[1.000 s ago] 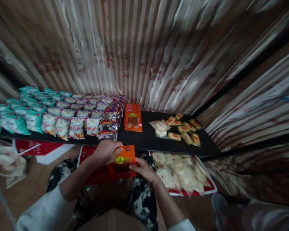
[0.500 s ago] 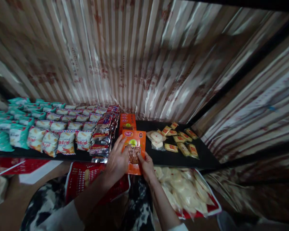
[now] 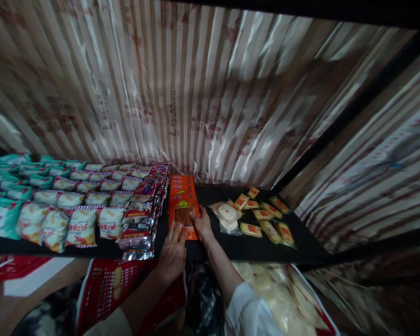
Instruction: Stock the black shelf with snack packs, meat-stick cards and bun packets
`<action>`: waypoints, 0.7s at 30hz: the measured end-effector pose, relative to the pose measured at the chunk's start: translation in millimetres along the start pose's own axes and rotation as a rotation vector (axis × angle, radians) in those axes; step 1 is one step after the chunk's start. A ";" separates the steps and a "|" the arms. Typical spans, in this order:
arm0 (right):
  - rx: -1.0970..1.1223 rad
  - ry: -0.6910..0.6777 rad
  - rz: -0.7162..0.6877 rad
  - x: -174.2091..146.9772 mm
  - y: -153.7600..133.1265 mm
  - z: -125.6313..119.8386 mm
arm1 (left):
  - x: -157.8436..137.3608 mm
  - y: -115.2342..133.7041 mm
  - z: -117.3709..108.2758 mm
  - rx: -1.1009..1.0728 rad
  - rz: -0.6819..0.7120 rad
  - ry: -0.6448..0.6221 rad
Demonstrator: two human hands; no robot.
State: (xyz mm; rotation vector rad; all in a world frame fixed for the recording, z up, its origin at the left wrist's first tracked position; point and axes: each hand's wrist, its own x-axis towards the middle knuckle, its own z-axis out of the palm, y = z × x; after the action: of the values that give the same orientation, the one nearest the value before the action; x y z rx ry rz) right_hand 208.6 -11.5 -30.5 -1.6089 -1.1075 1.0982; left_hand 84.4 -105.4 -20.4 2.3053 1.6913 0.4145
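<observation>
Dim light; glare streaks on striped sheeting (image 3: 196, 79) (edges blurred).

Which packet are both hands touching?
The front orange packet, brown contents showing: the left hand touches its lower left, the right hand its right edge. Neither hand touches the others.

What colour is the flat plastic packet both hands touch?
The flat plastic packet is mostly orange, clearest in the head view.

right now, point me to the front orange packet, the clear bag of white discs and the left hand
Front orange packet (image 3: 184, 215): head view, on its window with brown contents.
Clear bag of white discs (image 3: 228, 213): head view, on a disc showing through.
Left hand (image 3: 172, 255): head view, on the back of the hand.
</observation>
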 end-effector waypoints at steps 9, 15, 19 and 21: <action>-0.304 0.011 -0.146 19.5 3.8 -0.4 | 9.3 -6.4 5.2 -0.033 -0.041 -0.066; -0.479 0.015 -0.149 21.2 5.5 -2.3 | 10.3 -8.7 14.2 -0.045 -0.040 -0.028; -0.519 -0.007 -0.147 22.2 3.6 -2.2 | 11.1 -8.3 15.7 -0.053 -0.057 -0.026; -0.571 -0.005 -0.138 21.8 -1.0 -2.2 | 11.5 -7.3 15.8 -0.050 -0.071 -0.019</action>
State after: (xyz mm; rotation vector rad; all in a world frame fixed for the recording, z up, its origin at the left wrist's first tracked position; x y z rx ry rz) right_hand 215.1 9.3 -33.0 -1.9193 -1.6086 0.7276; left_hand 87.2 -92.8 -36.8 2.2002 1.7277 0.4146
